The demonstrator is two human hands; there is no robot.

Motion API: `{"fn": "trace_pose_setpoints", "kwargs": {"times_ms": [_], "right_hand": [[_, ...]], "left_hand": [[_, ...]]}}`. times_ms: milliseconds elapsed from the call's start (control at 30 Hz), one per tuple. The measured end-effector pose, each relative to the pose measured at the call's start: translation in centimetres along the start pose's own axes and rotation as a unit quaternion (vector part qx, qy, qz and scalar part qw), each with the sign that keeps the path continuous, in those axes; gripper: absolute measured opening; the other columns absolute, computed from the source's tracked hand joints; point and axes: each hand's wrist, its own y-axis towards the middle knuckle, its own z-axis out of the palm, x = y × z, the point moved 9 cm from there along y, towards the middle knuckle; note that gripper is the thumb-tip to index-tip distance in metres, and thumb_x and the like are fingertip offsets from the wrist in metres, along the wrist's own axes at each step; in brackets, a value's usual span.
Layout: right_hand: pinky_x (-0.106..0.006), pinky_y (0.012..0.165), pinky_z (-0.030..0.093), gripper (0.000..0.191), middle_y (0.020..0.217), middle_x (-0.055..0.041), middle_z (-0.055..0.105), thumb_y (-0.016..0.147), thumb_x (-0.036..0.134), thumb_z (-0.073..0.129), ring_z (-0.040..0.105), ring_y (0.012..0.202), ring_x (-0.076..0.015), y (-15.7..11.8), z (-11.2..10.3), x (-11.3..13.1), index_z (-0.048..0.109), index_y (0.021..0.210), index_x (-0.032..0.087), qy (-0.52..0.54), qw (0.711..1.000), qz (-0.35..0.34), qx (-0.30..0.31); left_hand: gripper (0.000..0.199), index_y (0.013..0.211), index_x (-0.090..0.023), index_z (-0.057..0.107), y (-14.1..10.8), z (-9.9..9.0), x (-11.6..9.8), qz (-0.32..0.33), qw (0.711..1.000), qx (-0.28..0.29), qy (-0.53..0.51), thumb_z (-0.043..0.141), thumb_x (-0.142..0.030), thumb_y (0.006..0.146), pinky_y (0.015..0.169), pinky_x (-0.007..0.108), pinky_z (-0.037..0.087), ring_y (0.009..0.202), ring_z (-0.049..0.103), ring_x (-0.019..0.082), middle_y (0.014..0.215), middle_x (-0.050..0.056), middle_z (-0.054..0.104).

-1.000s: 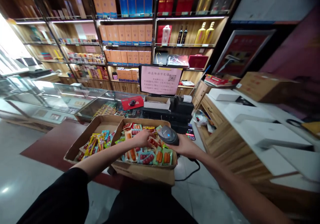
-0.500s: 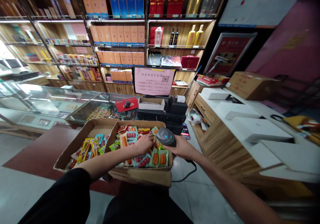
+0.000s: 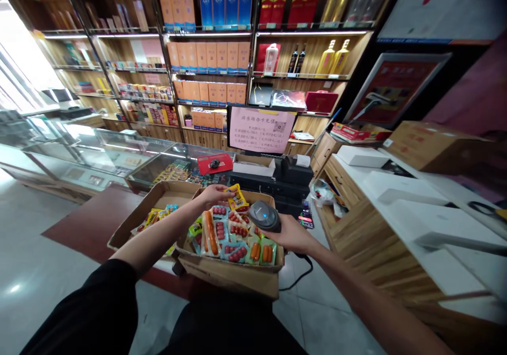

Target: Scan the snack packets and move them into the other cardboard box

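Observation:
Between the fingertips of my left hand is a yellow snack packet, lifted over the back of the right cardboard box. My right hand is closed around a dark grey barcode scanner, whose head points left over the same box. Inside that box lie several small sealed sausage packets, some red in blue wrapping, some orange in green. My left forearm crosses the left cardboard box, hiding part of the yellow and blue packets in it.
Behind the boxes stand a monitor with a pink paper sign, a white tray and a receipt printer. A phone lies right of them. A glass display counter runs left; a white-topped counter stands right.
My left hand has risen from among the packets toward the back left of the box, now with a yellow packet. The scanner stays in my right hand. The view has turned slightly left.

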Motion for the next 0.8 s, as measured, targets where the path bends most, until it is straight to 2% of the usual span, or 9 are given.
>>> {"fn": "trace_pose_setpoints", "kwargs": {"times_ms": [133,300,500,667,800], "right_hand": [[-0.039,0.086,0.056,0.04,0.106,-0.0072,0.077,0.075,0.04,0.073,0.07,0.103,-0.0325,0.2,0.5,1.1,0.07,0.108,0.018,0.012,1.0,-0.019,0.016],[-0.038,0.084,0.056,0.039,0.104,-0.006,0.077,0.078,0.044,0.07,0.071,0.1,-0.0309,0.1,1.1,1.9,0.07,0.108,0.02,0.015,0.999,-0.03,0.031],[-0.037,0.083,0.056,0.041,0.105,-0.0071,0.077,0.077,0.045,0.07,0.071,0.101,-0.0318,-0.3,0.9,2.3,0.071,0.109,0.019,0.009,0.999,-0.029,0.029],[-0.038,0.086,0.055,0.043,0.107,-0.0069,0.077,0.078,0.046,0.07,0.07,0.103,-0.0319,-0.4,0.9,2.3,0.07,0.111,0.018,0.006,0.999,-0.032,0.033],[-0.038,0.085,0.055,0.042,0.107,-0.0072,0.077,0.078,0.044,0.07,0.07,0.103,-0.0319,-0.3,1.0,2.4,0.07,0.111,0.018,0.005,0.999,-0.031,0.034]], "left_hand": [[0.055,0.085,-0.012,0.072,-0.3,-0.7,0.7,-0.023,0.999,-0.005,-0.027,0.098,-0.03,0.041,0.063,0.028,0.058,0.064,0.067,0.014,0.079,0.006,0.073],[0.051,0.084,-0.012,0.072,-1.0,-0.6,1.1,-0.046,0.998,-0.009,-0.04,0.097,-0.03,0.044,0.06,0.024,0.055,0.065,0.068,0.014,0.079,0.007,0.074],[0.048,0.087,-0.011,0.072,-1.2,-0.8,1.0,-0.032,0.997,-0.041,-0.051,0.096,-0.029,0.049,0.064,0.025,0.055,0.067,0.068,0.015,0.077,0.008,0.073],[0.048,0.085,-0.011,0.072,-1.4,-0.1,0.8,-0.041,0.998,-0.003,-0.048,0.097,-0.026,0.046,0.058,0.024,0.055,0.064,0.067,0.014,0.08,0.008,0.074],[0.044,0.082,-0.012,0.073,-1.9,-0.4,0.5,-0.041,0.998,-0.005,-0.05,0.096,-0.026,0.048,0.056,0.022,0.054,0.061,0.067,0.013,0.081,0.007,0.075]]}}
